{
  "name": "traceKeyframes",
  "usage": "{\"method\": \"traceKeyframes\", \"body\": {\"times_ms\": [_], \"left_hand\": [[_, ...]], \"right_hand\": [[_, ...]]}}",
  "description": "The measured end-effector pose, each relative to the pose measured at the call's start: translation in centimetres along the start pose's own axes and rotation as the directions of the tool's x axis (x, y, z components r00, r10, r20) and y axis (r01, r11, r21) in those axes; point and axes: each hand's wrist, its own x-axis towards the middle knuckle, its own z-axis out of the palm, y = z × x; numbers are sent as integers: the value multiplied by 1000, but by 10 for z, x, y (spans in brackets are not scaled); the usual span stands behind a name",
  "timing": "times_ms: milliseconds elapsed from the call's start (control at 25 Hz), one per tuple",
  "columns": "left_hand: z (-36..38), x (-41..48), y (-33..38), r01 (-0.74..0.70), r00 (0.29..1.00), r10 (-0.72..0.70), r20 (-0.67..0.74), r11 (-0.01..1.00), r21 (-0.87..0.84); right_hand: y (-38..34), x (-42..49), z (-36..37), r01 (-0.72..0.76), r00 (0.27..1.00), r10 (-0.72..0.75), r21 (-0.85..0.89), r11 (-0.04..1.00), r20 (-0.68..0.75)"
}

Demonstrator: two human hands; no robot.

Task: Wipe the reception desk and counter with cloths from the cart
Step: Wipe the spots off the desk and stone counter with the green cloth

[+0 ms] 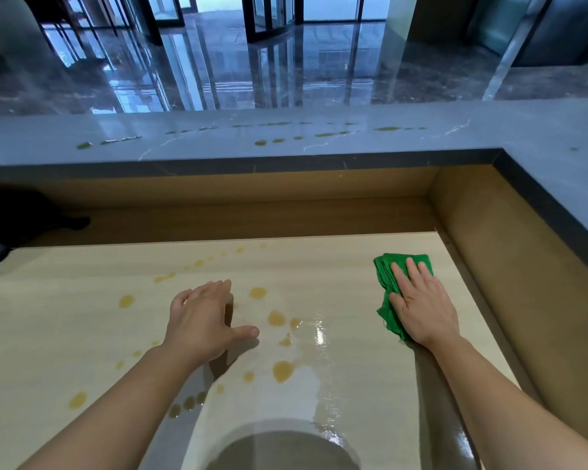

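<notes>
- The grey marble upper bench [218,144] spans the far side and turns the corner at your right. A line of yellow-green drops [386,129] runs along it.
- The pale wood lower bench [65,334] lies under your arms, boxed in by brown panels at the back and right.
- A glossy wet streak [319,334] runs down its middle, towards you.
- Your left hand [201,320] is at the centre, fingers straight and close together, thumb spread to the right. You cannot tell whether it touches the surface.
- Your right hand [421,303] presses flat on the green cloth [386,269], fingers straight, slightly apart, pointing away and a little left.
- The cloth lies folded near the lower bench's far right corner, its long axis running away from you.
- Amber spots [282,370] dot the wood around your left hand.
</notes>
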Motion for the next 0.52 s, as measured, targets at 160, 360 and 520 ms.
{"method": "traceKeyframes", "body": {"times_ms": [160,360,520], "left_hand": [[-4,10,-25,25,1000,-25,7,1000,8],[-3,35,-53,-31,1000,31,6,999,-11],[-1,48,-85,-75,995,79,69,996,-54]], "right_hand": [[-42,14,0,-227,974,227,41,973,-1],[-136,58,-4,-270,963,268,76,960,38],[-238,84,-3,-125,991,118,147,981,54]]}}
